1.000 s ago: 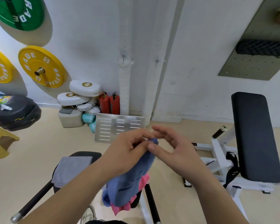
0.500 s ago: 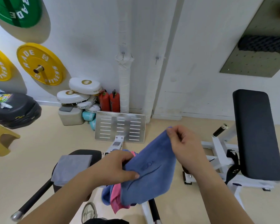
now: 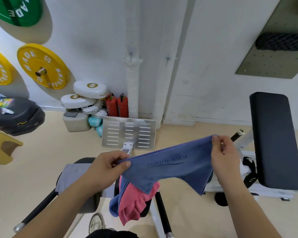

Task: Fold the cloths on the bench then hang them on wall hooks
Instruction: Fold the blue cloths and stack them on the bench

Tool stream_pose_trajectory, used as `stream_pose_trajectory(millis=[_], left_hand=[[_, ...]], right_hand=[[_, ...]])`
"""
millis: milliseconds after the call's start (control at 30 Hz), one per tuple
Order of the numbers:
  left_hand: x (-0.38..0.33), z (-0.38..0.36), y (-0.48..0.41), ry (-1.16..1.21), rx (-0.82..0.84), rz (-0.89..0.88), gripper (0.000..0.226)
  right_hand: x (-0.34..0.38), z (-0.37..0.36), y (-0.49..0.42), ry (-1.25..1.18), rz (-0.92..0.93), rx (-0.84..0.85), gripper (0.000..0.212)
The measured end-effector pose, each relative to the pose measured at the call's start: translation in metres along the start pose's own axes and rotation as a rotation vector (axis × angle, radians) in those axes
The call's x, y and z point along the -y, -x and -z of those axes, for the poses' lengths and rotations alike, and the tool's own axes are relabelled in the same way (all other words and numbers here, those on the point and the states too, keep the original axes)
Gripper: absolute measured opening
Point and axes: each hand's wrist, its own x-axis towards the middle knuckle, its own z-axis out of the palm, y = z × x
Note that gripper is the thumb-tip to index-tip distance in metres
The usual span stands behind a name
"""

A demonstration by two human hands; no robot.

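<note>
At 5 o'clock, blue terry cloth (image 3: pixel 170 167) with stitched lettering, spread taut in the air. Crumpled pink cloth (image 3: pixel 134 201) beneath it, 6 o'clock; folded grey cloth (image 3: pixel 70 176) flat at 8 o'clock.

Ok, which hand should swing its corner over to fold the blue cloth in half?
Probably the right hand. It pinches the blue cloth at its raised corner, clear of the other cloths; the left hand pinches the lower corner, close by the pink cloth.

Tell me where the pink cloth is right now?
In the head view, the pink cloth sits low in the middle, bunched under the blue cloth that the left hand and right hand hold stretched out above it.
</note>
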Motion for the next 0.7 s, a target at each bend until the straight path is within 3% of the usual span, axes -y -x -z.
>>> stream_pose_trajectory(millis=[233, 467, 700], left_hand=[[0.006, 0.024, 0.007, -0.037, -0.239, 0.100, 0.014], [0.004, 0.073, 0.008, 0.395, -0.420, 0.273, 0.032], [-0.004, 0.124, 0.007, 0.487, -0.437, 0.300, 0.029]], right_hand=[[0.017, -0.026, 0.009, -0.042, 0.025, 0.007, 0.023], [0.056, -0.077, 0.015, 0.005, 0.011, 0.127, 0.025], [0.122, -0.154, 0.071, -0.296, -0.092, 0.165, 0.026]])
